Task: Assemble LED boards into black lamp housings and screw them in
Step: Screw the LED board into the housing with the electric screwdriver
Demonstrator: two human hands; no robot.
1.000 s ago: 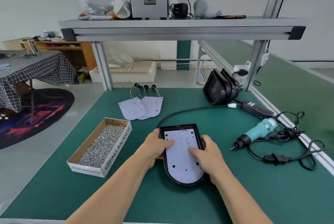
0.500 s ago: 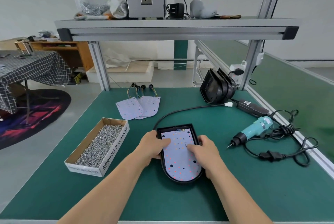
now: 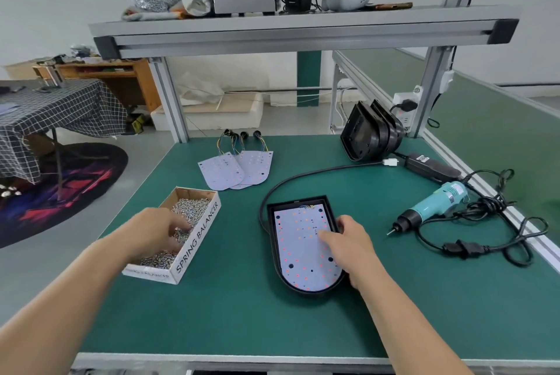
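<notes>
Digging curled fingers [image 3: 181, 227] of the left hand [image 3: 151, 235] into the screws [image 3: 191, 210] in the cardboard box [image 3: 198, 236], grip impossible to tell, and pressing a straight forefinger of the right hand [image 3: 353, 250] on the LED board [image 3: 298, 243] seated in the black housing [image 3: 303, 291] on the green table [image 3: 242, 314].

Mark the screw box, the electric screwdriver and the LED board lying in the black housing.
screw box [image 3: 198, 230]: head view, on its printed side wall.
electric screwdriver [image 3: 436, 204]: head view, on its teal body.
LED board [image 3: 298, 249]: head view, on its white middle.
</notes>
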